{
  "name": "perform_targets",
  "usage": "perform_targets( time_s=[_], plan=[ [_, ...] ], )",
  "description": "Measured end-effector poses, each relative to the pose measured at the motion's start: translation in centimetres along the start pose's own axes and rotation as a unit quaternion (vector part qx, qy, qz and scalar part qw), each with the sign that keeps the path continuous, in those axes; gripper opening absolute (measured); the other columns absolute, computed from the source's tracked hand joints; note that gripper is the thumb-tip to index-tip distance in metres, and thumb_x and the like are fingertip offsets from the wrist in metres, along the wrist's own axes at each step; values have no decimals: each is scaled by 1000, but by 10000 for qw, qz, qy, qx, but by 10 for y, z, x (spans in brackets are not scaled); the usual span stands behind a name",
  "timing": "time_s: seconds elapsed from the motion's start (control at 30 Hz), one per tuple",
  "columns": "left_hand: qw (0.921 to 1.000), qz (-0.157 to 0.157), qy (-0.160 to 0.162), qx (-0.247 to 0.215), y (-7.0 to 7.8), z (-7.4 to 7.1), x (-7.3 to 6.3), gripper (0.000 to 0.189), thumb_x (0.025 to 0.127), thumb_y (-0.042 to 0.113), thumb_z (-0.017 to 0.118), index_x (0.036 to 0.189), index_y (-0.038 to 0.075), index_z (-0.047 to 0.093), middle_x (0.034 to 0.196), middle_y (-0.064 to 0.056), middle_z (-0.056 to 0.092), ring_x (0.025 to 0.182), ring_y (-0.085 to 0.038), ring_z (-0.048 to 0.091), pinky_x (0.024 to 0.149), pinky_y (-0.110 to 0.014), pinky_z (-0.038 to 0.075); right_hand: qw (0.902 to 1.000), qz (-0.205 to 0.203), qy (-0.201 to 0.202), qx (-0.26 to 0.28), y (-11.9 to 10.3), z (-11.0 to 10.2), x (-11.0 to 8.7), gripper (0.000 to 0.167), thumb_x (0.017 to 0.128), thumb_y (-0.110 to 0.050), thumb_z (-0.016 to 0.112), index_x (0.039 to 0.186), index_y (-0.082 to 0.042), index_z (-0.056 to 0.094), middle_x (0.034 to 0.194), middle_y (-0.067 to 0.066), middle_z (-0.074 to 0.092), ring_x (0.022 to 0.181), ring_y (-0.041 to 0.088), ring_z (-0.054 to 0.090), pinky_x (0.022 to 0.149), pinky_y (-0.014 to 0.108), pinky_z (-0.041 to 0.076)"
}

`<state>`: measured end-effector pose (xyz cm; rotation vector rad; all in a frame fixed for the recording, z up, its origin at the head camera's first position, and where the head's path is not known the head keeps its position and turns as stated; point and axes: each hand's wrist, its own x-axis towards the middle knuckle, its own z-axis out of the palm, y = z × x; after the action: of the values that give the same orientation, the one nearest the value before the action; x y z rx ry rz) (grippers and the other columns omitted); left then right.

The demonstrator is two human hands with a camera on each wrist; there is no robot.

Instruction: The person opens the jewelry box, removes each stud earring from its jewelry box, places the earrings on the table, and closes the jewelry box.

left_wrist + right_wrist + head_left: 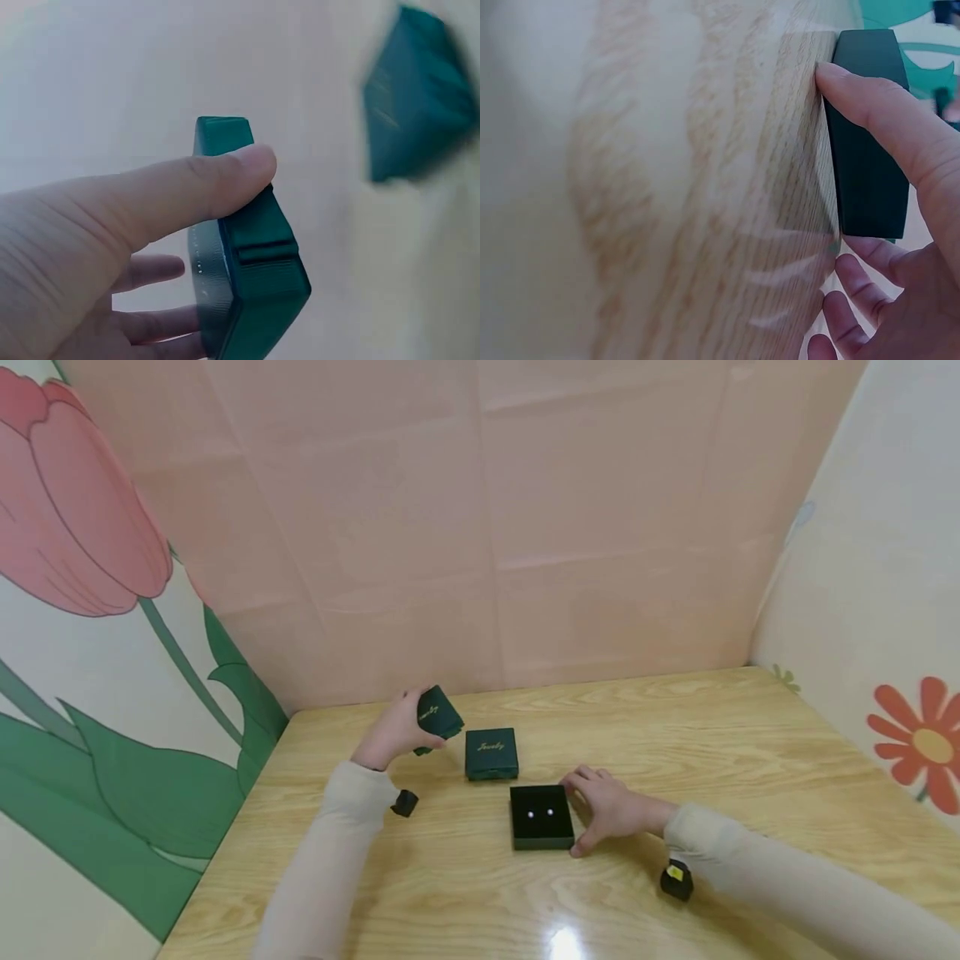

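My left hand (396, 727) holds a green jewelry box lid (438, 713) with gold lettering, tilted above the table. In the left wrist view the thumb presses its ribboned edge (262, 232), with fingers behind. At the front middle lies an open jewelry box (543, 842), its black lining bearing two pearl-like stud earrings (550, 812). My right hand (611, 808) grips this box at its right side, thumb at the near corner and fingers at the far one; the right wrist view shows the dark box wall (870, 165) between them. Whatever lies under the lid is hidden.
A closed green jewelry box (491, 753) with gold lettering stands just behind the open one, between the hands. The wooden table (450, 902) meets a pink backdrop (480, 527) at its far edge. Flower-patterned panels (847, 610) flank both sides.
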<state>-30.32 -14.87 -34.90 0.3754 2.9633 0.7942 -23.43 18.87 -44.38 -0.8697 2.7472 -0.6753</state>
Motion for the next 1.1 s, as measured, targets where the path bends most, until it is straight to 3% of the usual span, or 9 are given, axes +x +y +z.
perform_targets(
  time_s=[0.17, 0.33, 0.53, 0.87, 1.1],
  plan=[
    [9974, -473, -179, 522, -44, 28, 11, 101, 73, 34, 85, 152, 11, 26, 150, -26, 30, 132, -41, 38, 100, -53, 42, 10000, 18, -22, 7, 3, 2, 1, 89, 57, -49, 89, 126, -6, 52, 121, 8, 49, 107, 29, 43, 86, 51, 39],
    [9959, -634, -420, 491, -65, 47, 12, 102, 71, 35, 86, 152, 11, 29, 148, -26, 32, 130, -42, 39, 99, -55, 42, 10000, 26, -49, -9, 3, 2, 1, 90, 57, -50, 89, 126, -6, 51, 122, 8, 49, 108, 29, 43, 86, 51, 39],
    [9958, -688, -448, 403, -74, 55, 13, 102, 69, 35, 88, 151, 12, 31, 147, -26, 32, 129, -41, 38, 97, -56, 43, 10000, 51, -74, -2, 3, 1, 0, 91, 58, -50, 89, 128, -6, 51, 122, 8, 48, 107, 28, 42, 85, 50, 39],
    [9948, -772, -547, 385, -75, 59, 15, 103, 70, 36, 87, 151, 9, 29, 151, -27, 28, 135, -43, 32, 100, -58, 40, 9999, 82, -60, 5, 2, 2, 1, 89, 57, -49, 89, 126, -7, 51, 119, 7, 48, 106, 28, 43, 84, 49, 39],
    [9946, -762, -615, 343, -75, 58, 15, 104, 72, 35, 86, 152, 6, 26, 151, -27, 28, 135, -43, 35, 101, -57, 39, 9998, 124, -109, 83, 1, 0, 0, 88, 58, -49, 89, 126, -8, 51, 121, 7, 48, 109, 30, 42, 87, 53, 38]
  ],
)
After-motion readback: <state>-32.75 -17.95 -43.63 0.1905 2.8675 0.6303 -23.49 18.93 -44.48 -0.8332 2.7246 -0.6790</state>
